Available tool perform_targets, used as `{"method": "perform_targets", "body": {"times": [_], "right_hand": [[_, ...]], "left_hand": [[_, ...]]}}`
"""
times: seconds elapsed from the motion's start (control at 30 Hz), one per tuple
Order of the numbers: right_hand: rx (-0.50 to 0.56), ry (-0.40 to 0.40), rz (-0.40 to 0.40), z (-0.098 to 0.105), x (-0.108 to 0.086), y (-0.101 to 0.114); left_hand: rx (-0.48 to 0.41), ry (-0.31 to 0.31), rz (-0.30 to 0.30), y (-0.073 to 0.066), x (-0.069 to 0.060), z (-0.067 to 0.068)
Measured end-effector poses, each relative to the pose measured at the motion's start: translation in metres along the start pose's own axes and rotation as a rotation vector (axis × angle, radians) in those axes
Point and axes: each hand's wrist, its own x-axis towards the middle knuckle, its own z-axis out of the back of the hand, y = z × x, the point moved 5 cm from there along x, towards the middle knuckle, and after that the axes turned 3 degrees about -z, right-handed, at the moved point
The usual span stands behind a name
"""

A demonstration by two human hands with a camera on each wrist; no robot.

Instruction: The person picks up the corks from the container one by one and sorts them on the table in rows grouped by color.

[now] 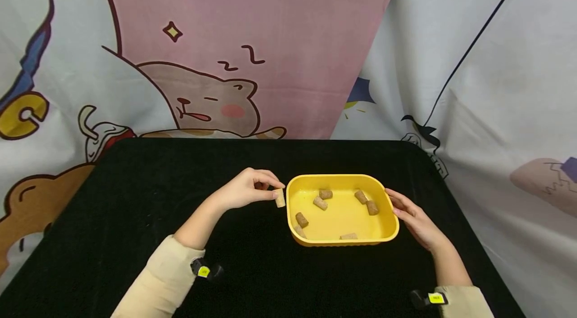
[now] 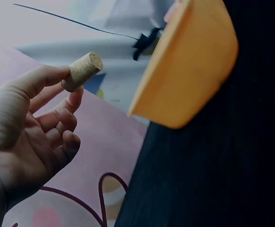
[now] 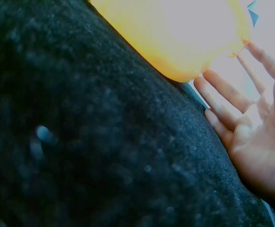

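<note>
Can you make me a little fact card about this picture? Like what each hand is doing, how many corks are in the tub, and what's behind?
Left hand: pinching one cork, just outside the tub
Right hand: touching the other end of the tub
Tub: yellow, on a black cloth
Corks inside: seven visible, scattered
Background: cartoon cloth with a sleeping animal

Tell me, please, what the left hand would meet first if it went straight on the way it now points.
Most likely the yellow box, just beyond the cork that the left hand holds, though depth is unclear, so it might pass above instead.
</note>
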Motion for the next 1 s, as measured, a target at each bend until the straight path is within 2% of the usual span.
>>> {"method": "perform_targets", "body": {"times": [0.23,0.37,0.57,0.73,1.0], "right_hand": [[-0.01,-0.007,-0.023,0.0,0.0,-0.002],[-0.008,-0.011,-0.026,0.0,0.0,-0.002],[0.002,-0.002,-0.025,0.001,-0.001,-0.002],[-0.002,-0.005,-0.029,0.001,-0.001,-0.002],[-0.011,-0.016,-0.026,0.002,0.0,-0.001]], "left_hand": [[0.095,0.062,0.028,0.02,-0.007,0.006],[0.119,0.093,0.04,0.034,-0.01,0.006],[0.128,0.125,0.049,0.052,-0.012,0.004],[0.148,0.145,0.086,0.065,-0.012,0.003],[0.152,0.147,0.119,0.082,-0.009,0.004]]}}
